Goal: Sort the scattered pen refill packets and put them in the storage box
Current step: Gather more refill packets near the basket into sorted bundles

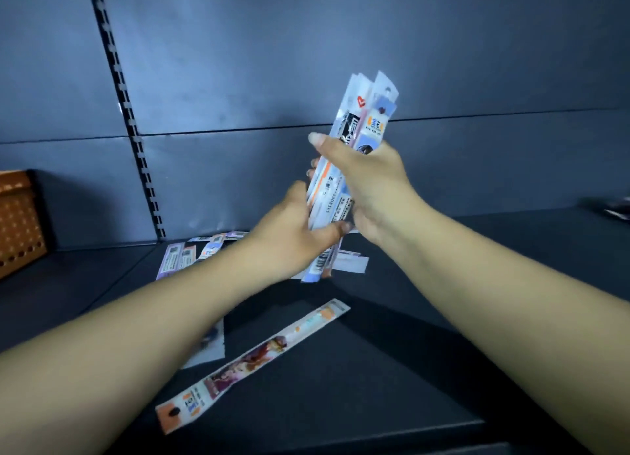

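A bundle of long pen refill packets (364, 113) stands nearly upright above the dark shelf. My right hand (368, 182) grips its middle and my left hand (293, 236) grips its lower part. One long packet with orange ends (252, 355) lies diagonally on the shelf in front. Several more packets (191, 253) lie flat at the back left, partly hidden by my left forearm. A white packet (351, 263) lies under the bundle. The orange perforated storage box (17, 219) stands at the far left edge.
The dark shelf (426, 335) has a blue back panel with a slotted upright rail (136, 141). A small dark item (613, 209) lies at the far right edge. Another packet (208, 345) peeks out beneath my left forearm.
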Motion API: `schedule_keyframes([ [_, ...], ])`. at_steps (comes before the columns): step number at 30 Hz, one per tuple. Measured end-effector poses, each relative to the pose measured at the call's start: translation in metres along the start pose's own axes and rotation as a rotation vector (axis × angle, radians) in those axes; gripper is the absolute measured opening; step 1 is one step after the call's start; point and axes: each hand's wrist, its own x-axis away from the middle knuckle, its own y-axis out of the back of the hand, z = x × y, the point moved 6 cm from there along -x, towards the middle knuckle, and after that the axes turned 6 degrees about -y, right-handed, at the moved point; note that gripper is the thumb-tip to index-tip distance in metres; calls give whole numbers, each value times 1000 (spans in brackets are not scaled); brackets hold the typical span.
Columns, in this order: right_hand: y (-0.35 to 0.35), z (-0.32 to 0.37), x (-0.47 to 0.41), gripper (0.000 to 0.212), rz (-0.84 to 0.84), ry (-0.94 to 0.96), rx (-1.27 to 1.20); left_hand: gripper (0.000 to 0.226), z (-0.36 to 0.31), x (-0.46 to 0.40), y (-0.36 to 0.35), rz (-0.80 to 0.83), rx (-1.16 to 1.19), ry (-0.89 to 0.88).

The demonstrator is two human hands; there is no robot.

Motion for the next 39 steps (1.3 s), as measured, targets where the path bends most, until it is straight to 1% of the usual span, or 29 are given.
schedule_keyframes([
  [2,22,14,5,17,61,-12,9,50,-20,-6,-17,72,65,-24],
  [4,51,29,7,15,147,-18,71,41,-47,-8,-40,122,266,4],
  [6,91,41,7,13,188,-36,153,41,-73,-12,-72,167,510,55],
  [7,116,46,7,13,188,-41,179,43,-86,-15,-93,184,583,81],
  [9,172,57,6,12,165,-41,238,47,-109,-28,-143,221,654,138],
  [10,197,60,6,11,149,-47,258,47,-120,-34,-167,244,671,156],
  [12,255,66,3,8,105,-69,269,39,-145,-51,-220,267,685,174],
  [15,329,68,-7,5,20,-117,262,26,-172,-74,-279,263,682,236],
  [17,364,70,-17,8,31,-157,310,21,-182,-92,-305,246,669,250],
  [19,388,70,-29,16,95,-190,428,19,-186,-107,-323,219,651,256],
  [21,413,75,-42,28,101,-183,602,15,-185,-120,-336,190,656,263],
  [23,448,86,-58,45,13,-176,711,9,-183,-133,-350,153,667,295],
  [25,490,93,-71,53,-92,-186,769,8,-177,-144,-360,104,620,312],
  [27,530,92,-73,61,-151,-235,919,9,-171,-154,-371,59,566,315],
  [28,544,88,-72,68,-124,-294,1021,9,-168,-158,-377,46,540,332],
  [29,554,82,-69,76,-60,-375,1119,14,-166,-161,-383,39,513,355],
  [31,568,66,-62,85,69,-580,1236,29,-162,-165,-392,29,444,390],
  [33,574,56,-60,78,86,-703,1268,34,-160,-168,-399,41,379,387],
  [34,575,52,-61,75,76,-718,1293,34,-159,-169,-401,54,353,383],
  [36,575,41,-61,75,62,-756,1331,34,-156,-168,-404,81,310,389],
  [38,573,33,-60,69,36,-737,1312,39,-155,-167,-405,107,261,416],
  [39,571,31,-63,66,22,-693,1319,47,-156,-167,-405,109,237,421],
])
